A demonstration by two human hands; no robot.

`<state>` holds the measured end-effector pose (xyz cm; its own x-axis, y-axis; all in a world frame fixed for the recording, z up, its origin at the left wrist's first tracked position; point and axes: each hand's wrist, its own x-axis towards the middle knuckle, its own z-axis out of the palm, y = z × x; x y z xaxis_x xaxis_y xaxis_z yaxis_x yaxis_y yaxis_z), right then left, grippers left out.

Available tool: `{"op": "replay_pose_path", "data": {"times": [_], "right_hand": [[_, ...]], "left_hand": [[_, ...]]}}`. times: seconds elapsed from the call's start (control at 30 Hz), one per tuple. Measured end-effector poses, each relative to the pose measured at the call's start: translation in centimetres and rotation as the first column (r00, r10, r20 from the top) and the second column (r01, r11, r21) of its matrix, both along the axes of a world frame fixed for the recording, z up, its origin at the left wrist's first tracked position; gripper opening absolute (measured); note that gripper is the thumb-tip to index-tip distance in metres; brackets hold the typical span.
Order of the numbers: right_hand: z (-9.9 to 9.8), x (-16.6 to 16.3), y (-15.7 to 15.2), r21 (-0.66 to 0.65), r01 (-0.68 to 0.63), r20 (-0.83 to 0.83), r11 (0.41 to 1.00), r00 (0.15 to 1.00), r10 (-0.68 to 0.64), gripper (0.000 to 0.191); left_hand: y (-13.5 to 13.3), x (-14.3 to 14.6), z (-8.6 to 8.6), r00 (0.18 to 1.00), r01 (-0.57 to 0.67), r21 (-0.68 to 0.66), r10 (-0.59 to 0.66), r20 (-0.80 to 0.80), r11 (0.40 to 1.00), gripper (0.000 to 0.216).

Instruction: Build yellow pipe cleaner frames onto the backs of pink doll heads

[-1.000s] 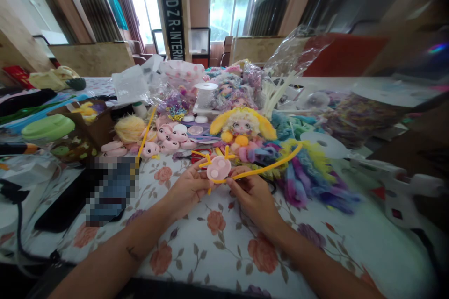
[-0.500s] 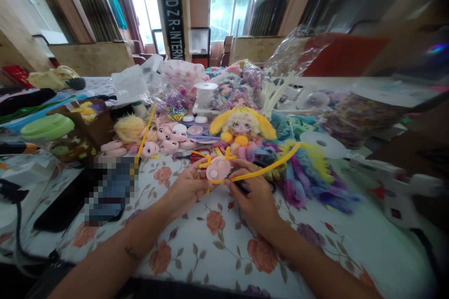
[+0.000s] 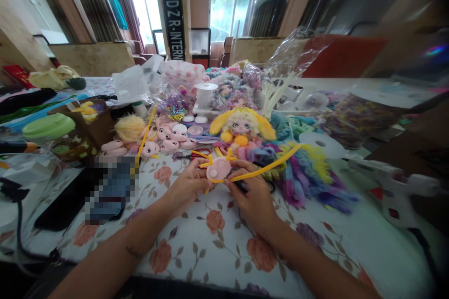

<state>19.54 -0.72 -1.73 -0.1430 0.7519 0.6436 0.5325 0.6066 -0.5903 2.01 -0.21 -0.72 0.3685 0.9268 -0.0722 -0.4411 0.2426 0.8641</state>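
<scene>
Between my hands, above the flowered tablecloth, is a pale pink doll face piece (image 3: 219, 169), its hollow back toward me. Short yellow fuzzy stems stick out around its edge. My left hand (image 3: 191, 181) is closed on the piece's left side, thumb and fingers pinching it. My right hand (image 3: 250, 191) pinches a long yellow pipe cleaner (image 3: 270, 168) at the piece's lower right edge; its free end slants up to the right. Just behind the hands lie red-handled scissors (image 3: 200, 154), partly hidden. A finished doll with yellow ears (image 3: 242, 126) sits beyond.
Several pink doll faces (image 3: 169, 145) lie left of the doll. Blue and purple yarn (image 3: 298, 182) and a white spool (image 3: 322, 145) are at right. A white glue gun (image 3: 394, 196) stands far right. A dark phone (image 3: 61, 201) and green-lidded jar (image 3: 49, 126) are left.
Almost nothing differs. Both hands keep the same grip on the face piece and pipe cleaner, with only a very slight shift of the fingers.
</scene>
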Motion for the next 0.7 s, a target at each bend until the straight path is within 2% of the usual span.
{"op": "replay_pose_path", "data": {"times": [0.17,0.33,0.47,0.57,0.63,0.7], "right_hand": [[0.0,-0.1,-0.1,0.033,0.049,0.017,0.998,0.999,-0.05,0.005],[0.6,-0.2,-0.3,0.113,0.123,0.083,0.986,0.988,-0.132,0.004],[0.9,-0.2,-0.2,0.107,0.155,0.109,0.982,0.98,-0.167,0.005],[0.7,-0.2,0.0,-0.014,0.151,0.059,0.988,0.987,-0.15,0.016],[0.6,-0.1,0.0,-0.18,0.11,0.043,0.978,0.994,-0.104,0.02],[0.7,0.0,-0.2,-0.339,0.017,0.053,0.941,0.999,0.001,0.028]], "left_hand": [[0.2,-0.1,0.0,0.999,-0.028,-0.008,0.028,0.026,1.0,0.04],[0.3,-0.2,0.1,0.997,-0.081,-0.061,0.08,-0.024,0.995,0.041],[0.2,-0.2,0.0,0.991,-0.124,-0.063,0.12,-0.067,0.99,0.042],[0.5,-0.3,0.0,0.976,-0.19,-0.037,0.185,-0.116,0.981,0.042],[0.8,-0.5,0.1,0.956,-0.25,0.005,0.247,-0.159,0.968,0.042],[1.3,-1.0,0.1,0.927,-0.311,0.054,0.315,-0.202,0.949,0.042]]}}
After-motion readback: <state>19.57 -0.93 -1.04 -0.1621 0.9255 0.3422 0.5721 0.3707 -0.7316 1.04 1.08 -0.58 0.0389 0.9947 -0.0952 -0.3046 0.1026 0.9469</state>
